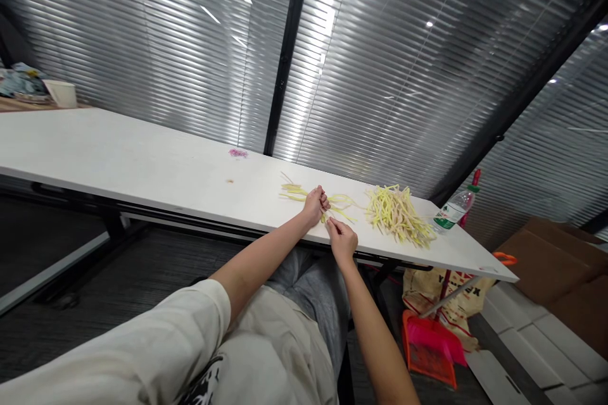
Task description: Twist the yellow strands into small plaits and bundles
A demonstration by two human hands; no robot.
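Note:
Near the table's front edge, my left hand (315, 206) is closed, its fingers curled round a thin yellow strip that looks like a pipe cleaner. My right hand (342, 239) is just below and to the right, thumb and fingertips pinched together on the lower end of the held work. The fingers hide most of it. Several loose yellow strips (293, 189) lie left of my left hand, and others (339, 199) spread behind and to its right. A large tangled pile of yellow and cream strips (398, 215) rests farther right on the table.
A clear bottle with a green label (450, 214) stands at the right of the white table (142, 158). A small pink clump (238, 152) lies near the back edge. A white cup (61, 93) is far left. Blinds rise behind; an orange-red dustpan (430, 348) stands below right.

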